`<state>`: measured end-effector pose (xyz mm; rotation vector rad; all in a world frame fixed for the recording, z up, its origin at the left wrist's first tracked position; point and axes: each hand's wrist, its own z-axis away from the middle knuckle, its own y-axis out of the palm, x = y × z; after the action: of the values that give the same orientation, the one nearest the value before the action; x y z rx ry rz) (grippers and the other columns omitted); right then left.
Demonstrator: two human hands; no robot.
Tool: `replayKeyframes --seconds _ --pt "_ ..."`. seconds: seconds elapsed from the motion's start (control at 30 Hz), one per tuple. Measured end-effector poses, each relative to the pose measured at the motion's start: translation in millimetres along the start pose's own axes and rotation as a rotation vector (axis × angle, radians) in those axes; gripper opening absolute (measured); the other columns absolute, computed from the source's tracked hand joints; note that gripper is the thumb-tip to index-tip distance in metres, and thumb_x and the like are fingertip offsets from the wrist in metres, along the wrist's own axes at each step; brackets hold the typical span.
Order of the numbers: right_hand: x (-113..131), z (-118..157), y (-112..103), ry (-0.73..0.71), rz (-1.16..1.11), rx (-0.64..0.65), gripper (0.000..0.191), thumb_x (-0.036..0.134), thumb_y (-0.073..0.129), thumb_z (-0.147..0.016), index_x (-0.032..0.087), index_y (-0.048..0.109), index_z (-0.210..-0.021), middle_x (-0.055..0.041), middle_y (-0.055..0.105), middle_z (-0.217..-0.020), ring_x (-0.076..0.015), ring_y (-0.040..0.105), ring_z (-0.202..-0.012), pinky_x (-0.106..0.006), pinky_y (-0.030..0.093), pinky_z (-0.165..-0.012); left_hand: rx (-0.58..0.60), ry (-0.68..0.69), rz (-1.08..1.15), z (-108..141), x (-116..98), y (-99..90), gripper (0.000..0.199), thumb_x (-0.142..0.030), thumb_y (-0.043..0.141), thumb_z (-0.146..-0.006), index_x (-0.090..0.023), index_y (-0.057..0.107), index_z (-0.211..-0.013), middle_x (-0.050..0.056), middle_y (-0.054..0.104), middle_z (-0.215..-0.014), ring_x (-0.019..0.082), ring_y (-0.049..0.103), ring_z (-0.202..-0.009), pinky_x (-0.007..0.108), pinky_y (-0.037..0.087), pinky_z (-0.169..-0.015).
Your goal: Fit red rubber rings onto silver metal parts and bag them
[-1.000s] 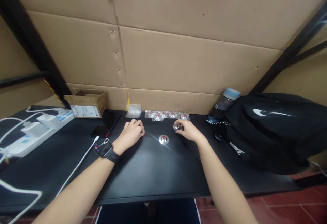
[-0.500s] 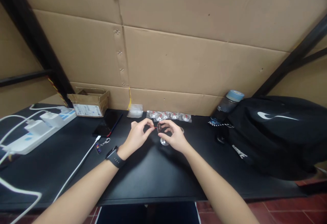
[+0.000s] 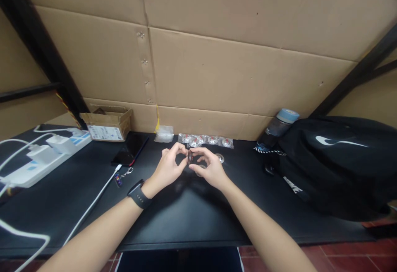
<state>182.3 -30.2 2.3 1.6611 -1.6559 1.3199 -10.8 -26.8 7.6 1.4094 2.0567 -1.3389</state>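
Observation:
A small round disc (image 3: 190, 157) stands on edge between my two hands above the black table (image 3: 173, 222). My right hand (image 3: 209, 165) grips its right side between thumb and fingers. My left hand (image 3: 170, 163), with a black watch on the wrist, pinches at the disc's left side; a bit of red shows by its fingers. One clear round piece (image 3: 220, 158) lies just beyond my right hand, and another is partly hidden under that hand. Several clear-bagged discs with red centres (image 3: 212, 140) lie in a row behind.
Stacked clear plastic bags (image 3: 164, 134) lie left of the row. Further left are a phone (image 3: 130, 150), a keychain (image 3: 118, 179), an open carton (image 3: 107, 125) and a white power strip (image 3: 49, 162) with cables. A bottle (image 3: 276, 129) and a black backpack (image 3: 338, 164) stand right.
The disc has turned more edge-on and shifted slightly left, with my right hand closer to my left. The red piece no longer shows between my left fingertips and the disc.

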Motion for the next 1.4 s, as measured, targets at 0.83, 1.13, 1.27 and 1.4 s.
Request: replayKeyframes --seconds 0.83,1.13,1.27,1.4 --pt "-6 -1 -1 0.092 -0.198 0.02 0.037 0.033 0.086 -0.071 0.022 0.062 -0.097 -0.0104 0.068 -0.126 -0.0243 0.067 -0.111 -0.036 0.055 -0.086 -0.046 0.044 -0.254 7 -5 6.3 0.011 -0.017 0.054 -0.088 -0.022 0.045 -0.09 0.001 0.07 -0.101 0.019 0.064 -0.094 0.036 0.032 -0.086" --pt "-9 -2 0 0.165 -0.268 0.027 0.037 0.037 0.087 -0.069 0.021 0.066 -0.094 -0.0098 0.073 -0.116 -0.0242 0.071 -0.101 -0.038 0.058 -0.085 -0.059 0.042 -0.251 8 -7 7.1 0.009 -0.02 0.056 -0.089 -0.022 0.048 -0.093 0.002 0.07 -0.101 0.021 0.064 -0.1 0.037 0.032 -0.086" --pt "-1 -2 -6 0.115 -0.131 0.048 0.025 0.045 0.064 -0.092 0.023 0.07 -0.101 -0.0087 0.071 -0.118 -0.0237 0.07 -0.103 -0.039 0.058 -0.087 -0.111 0.042 -0.317 8 -7 4.2 0.011 -0.025 0.059 -0.09 -0.022 0.052 -0.098 0.004 0.07 -0.106 0.022 0.064 -0.099 0.038 0.032 -0.088" --pt "9 -1 -12 -0.074 0.192 0.019 0.016 0.035 0.06 -0.096 0.025 0.071 -0.099 -0.0093 0.062 -0.13 -0.0249 0.063 -0.113 -0.038 0.055 -0.089 -0.122 0.066 -0.3 8 -9 3.0 0.011 -0.025 0.061 -0.089 -0.022 0.054 -0.097 0.003 0.07 -0.107 0.022 0.064 -0.099 0.038 0.032 -0.088"
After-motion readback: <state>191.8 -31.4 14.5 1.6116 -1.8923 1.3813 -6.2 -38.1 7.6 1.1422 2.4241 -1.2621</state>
